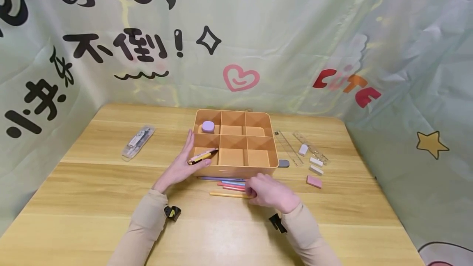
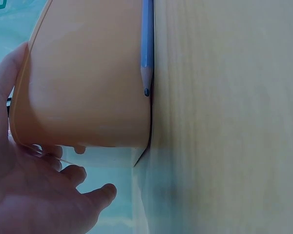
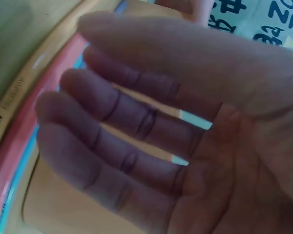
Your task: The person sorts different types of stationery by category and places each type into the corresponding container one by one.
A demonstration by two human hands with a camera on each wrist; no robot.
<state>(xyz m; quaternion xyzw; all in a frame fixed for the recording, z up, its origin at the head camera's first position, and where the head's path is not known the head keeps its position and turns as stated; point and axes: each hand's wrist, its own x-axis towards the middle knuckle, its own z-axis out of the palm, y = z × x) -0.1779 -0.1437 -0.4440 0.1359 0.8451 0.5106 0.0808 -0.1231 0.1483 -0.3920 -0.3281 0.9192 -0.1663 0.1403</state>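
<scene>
An orange compartment organizer (image 1: 234,151) stands on the table. My left hand (image 1: 182,161) rests around its front left corner, thumb along the front rim and fingers against the left wall. Beside the thumb, a yellow-and-black pen (image 1: 203,157) and a pinkish pen lie in the front left compartment. Several coloured pencils lie along the organizer's front, including a blue pencil (image 2: 147,39), a red pencil (image 3: 44,109) and a yellow pencil (image 1: 229,195). Over their right ends is my right hand (image 1: 271,192), its fingers loosely bent; nothing visibly sits between thumb and fingers.
A purple round-topped item (image 1: 208,127) sits in the back left compartment. Right of the organizer lie clear rulers (image 1: 289,149), several white erasers (image 1: 316,161), a pink eraser (image 1: 314,181) and a grey piece (image 1: 283,163). A clear pencil case (image 1: 138,143) lies left. Printed cloth surrounds the table.
</scene>
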